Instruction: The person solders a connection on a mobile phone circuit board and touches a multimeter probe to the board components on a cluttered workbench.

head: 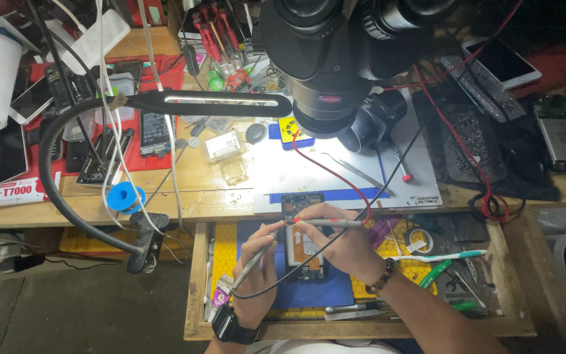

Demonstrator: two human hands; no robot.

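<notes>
An opened phone [304, 239] lies face down over the blue mat [309, 292] in the open drawer, its circuit board and battery exposed. My left hand [257, 272] pinches a test probe with a black lead [257, 255], tip touching the phone's upper board. My right hand [339, 246] grips a second probe with a red tip and red lead [325, 223], held level across the phone's top. Both tips meet near the board's upper part. A black watch sits on my left wrist and a bead bracelet on my right.
A black microscope [329, 59] hangs over the white work mat [322, 167]. A gooseneck lamp [211, 101] clamps to the bench edge at left. Tweezers [355, 172], a blue tape roll [124, 196], spare phones and tools crowd the bench; a toothbrush [450, 255] lies in the drawer.
</notes>
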